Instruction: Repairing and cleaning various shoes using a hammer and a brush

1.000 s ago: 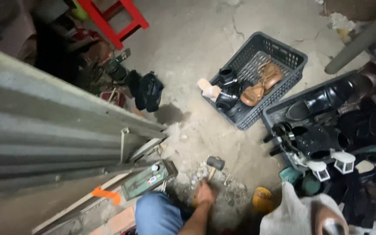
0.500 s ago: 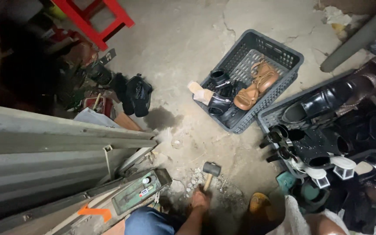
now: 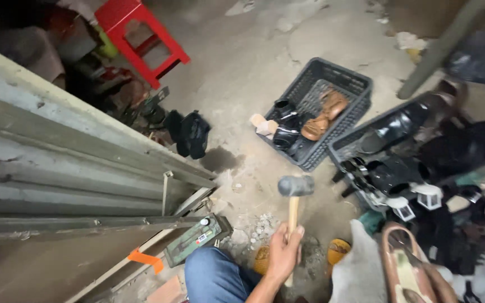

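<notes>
Floor (image 3: 265,50): bare grey concrete, cracked and stained, with a patch of rubble near the person's knee.
Metal panel (image 3: 57,179): large ribbed grey sheet, slanting across the left side.
Shoe pile (image 3: 444,185): black shoes and sandals heaped at right, some in a dark tray.
Crate (image 3: 341,84): dark plastic basket on the floor, holding brown sandals (image 3: 324,112) and black shoes.
Stool (image 3: 136,28): red plastic, standing at the upper left.
Bag (image 3: 195,134): black, lying on the floor beside the panel's edge.
Knee (image 3: 211,278): in blue denim, at the bottom edge.
Mallet (image 3: 294,205): black rubber head, pale wooden handle; upright, head raised above the rubble, between the panel and the shoe pile.
Right hand (image 3: 283,255): clenched around the lower part of the mallet handle, thumb against the wood.
Left hand: out of view.
</notes>
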